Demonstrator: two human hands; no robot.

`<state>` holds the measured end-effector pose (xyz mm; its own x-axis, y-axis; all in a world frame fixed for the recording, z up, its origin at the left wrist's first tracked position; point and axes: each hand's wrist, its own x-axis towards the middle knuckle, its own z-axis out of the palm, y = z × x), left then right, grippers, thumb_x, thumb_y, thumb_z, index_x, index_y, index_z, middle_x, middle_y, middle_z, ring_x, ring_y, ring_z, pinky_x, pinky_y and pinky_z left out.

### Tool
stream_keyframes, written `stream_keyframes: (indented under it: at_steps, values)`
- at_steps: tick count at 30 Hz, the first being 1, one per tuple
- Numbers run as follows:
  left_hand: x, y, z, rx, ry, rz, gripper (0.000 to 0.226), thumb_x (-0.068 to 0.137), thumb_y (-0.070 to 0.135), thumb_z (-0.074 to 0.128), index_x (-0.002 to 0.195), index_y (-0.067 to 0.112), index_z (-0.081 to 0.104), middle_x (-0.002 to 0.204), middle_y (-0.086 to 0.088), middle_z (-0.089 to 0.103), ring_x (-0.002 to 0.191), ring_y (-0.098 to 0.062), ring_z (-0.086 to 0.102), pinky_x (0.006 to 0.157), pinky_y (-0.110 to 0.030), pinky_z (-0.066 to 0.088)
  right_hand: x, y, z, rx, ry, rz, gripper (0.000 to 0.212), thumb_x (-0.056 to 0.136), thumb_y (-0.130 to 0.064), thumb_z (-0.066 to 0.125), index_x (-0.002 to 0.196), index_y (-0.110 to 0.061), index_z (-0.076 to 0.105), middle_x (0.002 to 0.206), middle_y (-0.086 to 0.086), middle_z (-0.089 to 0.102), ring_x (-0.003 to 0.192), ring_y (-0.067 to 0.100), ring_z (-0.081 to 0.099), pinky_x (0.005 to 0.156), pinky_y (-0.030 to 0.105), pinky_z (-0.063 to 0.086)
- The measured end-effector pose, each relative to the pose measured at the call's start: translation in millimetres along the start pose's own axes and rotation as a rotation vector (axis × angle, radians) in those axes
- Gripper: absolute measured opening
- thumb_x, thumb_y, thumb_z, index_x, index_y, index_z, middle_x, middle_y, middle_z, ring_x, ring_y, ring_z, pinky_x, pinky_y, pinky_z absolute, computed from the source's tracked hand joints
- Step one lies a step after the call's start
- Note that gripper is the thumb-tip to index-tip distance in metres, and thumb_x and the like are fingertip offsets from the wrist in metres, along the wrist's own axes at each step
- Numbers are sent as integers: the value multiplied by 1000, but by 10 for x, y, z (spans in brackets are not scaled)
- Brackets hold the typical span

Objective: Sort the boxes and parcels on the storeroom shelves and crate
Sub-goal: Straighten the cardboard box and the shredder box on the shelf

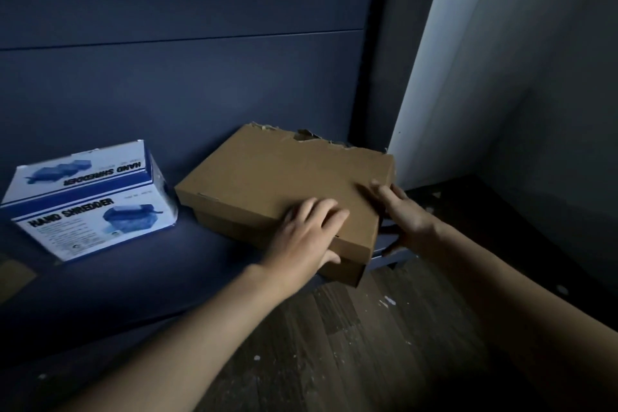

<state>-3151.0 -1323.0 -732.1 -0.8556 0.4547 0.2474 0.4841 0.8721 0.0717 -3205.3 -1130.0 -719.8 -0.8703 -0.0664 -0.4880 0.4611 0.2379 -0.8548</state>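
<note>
brown box: the brown box [277,177] sits on the dark blue shelf [150,278], turned at an angle, with its near right corner sticking out past the shelf's front edge over the wood floor [351,344].
my left hand: my left hand [307,234] lies flat on the lid, fingers spread, thumb along the lid's front lip.
my right hand: my right hand [404,214] clasps the box's right end, fingertips hooked over the lid's corner, thumb down low at the side.
edges: the lid's far edge [307,135] is torn and ragged, near the blue back panel [184,77]; i can't tell if they touch.
open room: bare shelf shows between the brown box and the hand shredder box [87,197], which stands well to its left. more bare shelf runs in front of both. the white wall [451,77] rises just beyond the brown box's far right corner.
hidden: my right palm and most of its fingers are behind the box's end. the light is dim, and the small print on the shredder box is too blurred to read.
cut off: a tan piece [13,278] at the left edge of view; i can't tell what it is.
count: two boxes, two hands, one tan piece.
</note>
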Motion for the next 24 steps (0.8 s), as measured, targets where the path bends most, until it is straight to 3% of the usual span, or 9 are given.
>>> stream_keyframes:
  at_steps: [2, 5, 7, 10, 14, 16, 19, 21, 24]
  values:
    - [3, -110, -21, -77, -37, 8, 68, 88, 34, 66, 147, 25, 33, 154, 1, 20, 144, -19, 15, 110, -40, 29, 2, 25, 6, -51, -37, 6, 104, 60, -69, 67, 146, -46, 13, 144, 12, 40, 122, 41, 49, 73, 60, 55]
    - [-36, -378, -106, -88, 34, -57, 74, 82, 44, 70, 146, 26, 36, 156, -3, 19, 146, -23, 10, 113, -52, 25, 44, 59, -19, -47, 51, -4, 90, 80, -58, 62, 151, -39, 9, 145, 14, 40, 118, 38, 52, 76, 60, 55]
    - [-103, -647, -125, -94, 99, -223, 87, 72, 54, 75, 145, 24, 38, 155, -9, 22, 143, -32, 17, 110, -58, 27, 89, 70, -26, -49, 121, -52, 84, 89, -57, 55, 153, -31, 8, 145, 15, 41, 104, 30, 56, 77, 55, 55]
    - [-252, -1079, -113, -189, 157, -560, 104, 61, 60, 79, 147, 22, 34, 156, -14, 18, 140, -38, 21, 111, -56, 27, 164, 80, -2, -14, 183, -118, 72, 96, -50, 49, 151, -20, 15, 137, 17, 47, 82, 15, 56, 66, 35, 50]
    - [-329, -1404, -217, -537, 123, -828, 120, 64, 43, 87, 154, 26, 10, 160, -7, 17, 145, -27, 21, 115, -45, 27, 211, 77, 26, -7, 230, -163, 61, 98, -45, 48, 143, -14, 21, 97, 0, 50, 77, 10, 54, 56, 27, 43]
    - [-305, -1465, -256, -682, 135, -865, 119, 66, 33, 89, 154, 28, 9, 159, -4, 22, 143, -24, 26, 114, -41, 29, 203, 72, 42, 21, 233, -165, 56, 99, -42, 47, 139, -13, 22, 93, -1, 48, 76, 11, 54, 56, 24, 43]
    - [-311, -1536, -238, -831, 181, -910, 117, 62, 25, 91, 153, 25, 16, 153, -3, 33, 137, -22, 36, 111, -37, 33, 161, 68, 25, 43, 223, -179, 49, 99, -41, 48, 136, -17, 25, 118, 9, 51, 86, 14, 55, 72, 32, 48]
    - [-342, -1558, -234, -927, 243, -938, 113, 61, 27, 91, 151, 22, 23, 144, 3, 41, 130, -17, 43, 105, -33, 38, 92, 37, -26, 64, 189, -212, 43, 100, -40, 46, 137, -25, 29, 123, 5, 51, 93, 15, 56, 71, 34, 48]
    - [-350, -1560, -282, -1030, 343, -901, 73, 69, 32, 85, 133, 14, 54, 125, 5, 61, 112, -15, 60, 85, -23, 48, -4, -47, -110, 95, 134, -275, 50, 99, -43, 47, 145, -31, 31, 115, -1, 55, 100, 20, 59, 72, 34, 48]
